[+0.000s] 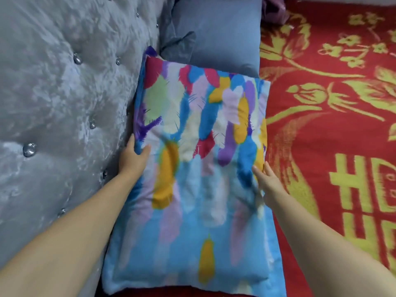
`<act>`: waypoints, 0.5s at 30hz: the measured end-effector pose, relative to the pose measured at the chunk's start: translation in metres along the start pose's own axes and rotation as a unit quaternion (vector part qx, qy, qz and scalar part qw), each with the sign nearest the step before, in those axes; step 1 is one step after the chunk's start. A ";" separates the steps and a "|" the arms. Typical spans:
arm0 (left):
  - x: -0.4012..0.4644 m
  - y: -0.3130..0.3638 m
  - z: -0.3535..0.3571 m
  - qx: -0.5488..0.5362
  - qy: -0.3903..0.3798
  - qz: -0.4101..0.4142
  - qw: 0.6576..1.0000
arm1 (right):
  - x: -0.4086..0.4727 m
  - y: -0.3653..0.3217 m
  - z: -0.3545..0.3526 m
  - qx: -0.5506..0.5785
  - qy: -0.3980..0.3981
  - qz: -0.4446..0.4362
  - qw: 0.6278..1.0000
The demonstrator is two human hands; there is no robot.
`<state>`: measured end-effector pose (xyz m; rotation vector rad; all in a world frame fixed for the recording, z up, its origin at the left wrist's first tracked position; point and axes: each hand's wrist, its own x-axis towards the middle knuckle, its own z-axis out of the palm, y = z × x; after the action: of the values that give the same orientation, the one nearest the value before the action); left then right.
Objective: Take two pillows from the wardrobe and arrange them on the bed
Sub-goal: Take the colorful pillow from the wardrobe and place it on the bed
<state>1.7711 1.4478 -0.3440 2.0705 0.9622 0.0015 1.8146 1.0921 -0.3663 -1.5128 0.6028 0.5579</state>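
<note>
A multicoloured pillow (197, 159) with a blue ground and bright feather-like patches lies on the bed against the headboard. My left hand (134, 156) grips its left edge, thumb on top and fingers behind. My right hand (266, 181) rests flat on the pillow's right side with fingers spread. Beyond it a plain grey-blue pillow (220, 33) lies by the headboard, its near edge touching the multicoloured one.
A grey tufted velvet headboard (64, 93) with shiny buttons fills the left side. The bed is covered by a red blanket (334, 116) with yellow flower and character patterns. A bit of purple cloth (274, 7) shows at the top.
</note>
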 end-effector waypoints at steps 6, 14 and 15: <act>-0.035 -0.059 0.030 0.057 -0.034 -0.152 0.986 | -0.024 0.048 0.010 -0.251 0.009 0.028 0.967; -0.056 -0.050 0.021 0.171 0.028 -0.125 0.977 | -0.048 0.074 -0.001 -0.176 0.026 0.051 0.983; -0.055 -0.045 0.018 0.167 0.059 -0.107 0.978 | -0.049 0.076 0.005 -0.165 0.025 0.047 0.985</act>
<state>1.7094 1.4167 -0.3692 2.2782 1.3290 -0.1621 1.7272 1.0977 -0.3891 -1.8209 0.6450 0.7202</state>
